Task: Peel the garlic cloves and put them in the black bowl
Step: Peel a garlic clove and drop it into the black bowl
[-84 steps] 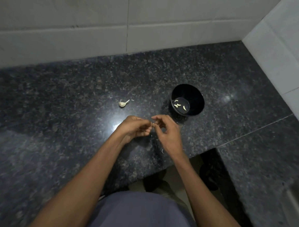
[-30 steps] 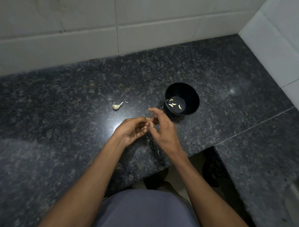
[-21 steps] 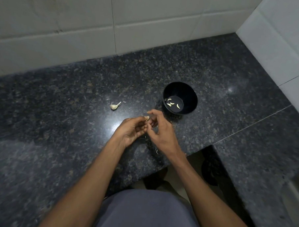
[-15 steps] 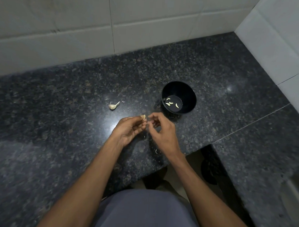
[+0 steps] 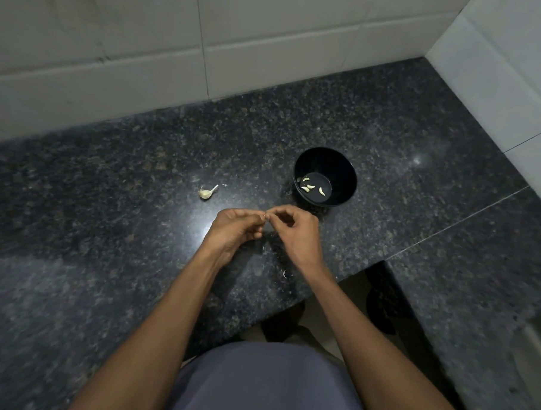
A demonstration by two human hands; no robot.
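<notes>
The desk (image 5: 107,228) is dark grey-black stone, speckled all over with lighter grey and brownish flecks, glossy with pale glints; the wall tiles (image 5: 146,44) behind and to the right are plain off-white with thin darker joints; the bowl (image 5: 342,167) is solid black, holding pale cream-yellow peeled cloves (image 5: 307,188); a lone unpeeled clove (image 5: 205,193) on the desk is off-white and tan; the person's garment (image 5: 264,384) is plain muted blue-grey.

Dark speckled granite countertop (image 5: 105,259).
On it rest a black bowl (image 5: 342,164), an unpeeled garlic clove (image 5: 205,194), and peel scraps (image 5: 285,274).
</notes>
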